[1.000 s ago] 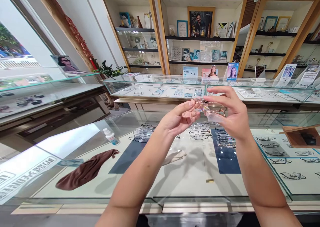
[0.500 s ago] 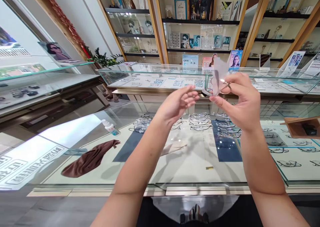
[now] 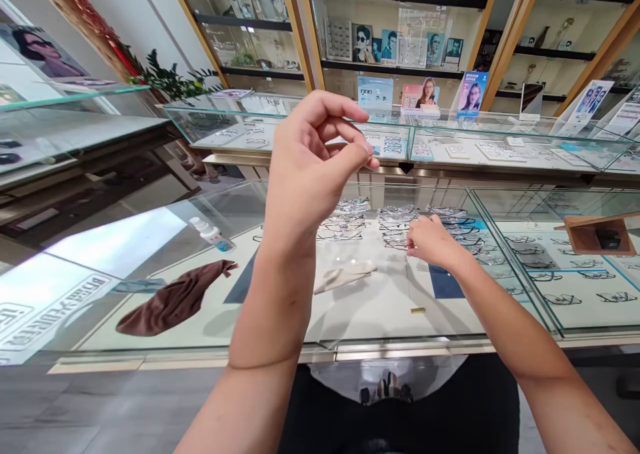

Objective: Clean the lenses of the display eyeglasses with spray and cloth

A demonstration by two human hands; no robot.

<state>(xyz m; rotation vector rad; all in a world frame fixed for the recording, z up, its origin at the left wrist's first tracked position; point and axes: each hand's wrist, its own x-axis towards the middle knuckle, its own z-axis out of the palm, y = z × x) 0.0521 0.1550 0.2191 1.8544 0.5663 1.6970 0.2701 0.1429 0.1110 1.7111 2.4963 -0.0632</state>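
Observation:
My left hand (image 3: 313,164) is raised in front of me, its fingers curled and the thumb close to the fingertips, with nothing visible between them. My right hand (image 3: 431,242) is low and reaches out over the glass display counter (image 3: 350,344). Its fingers are pinched at a thin-framed pair of glasses (image 3: 397,242) in the rows of glasses (image 3: 350,221) laid out there. How much of that frame the hand grips is hidden by the fingers.
A brown cloth (image 3: 173,301), a beige cloth (image 3: 345,275) and a small white bottle (image 3: 211,234) lie left of my hands. A wooden box (image 3: 597,235) sits at the right. A second glass counter (image 3: 410,151) and wall shelves with pictures stand behind.
My right hand has dropped from chest height, where it held glasses, down to the rows on the counter. My left hand has let go and risen. The camera has tilted downward.

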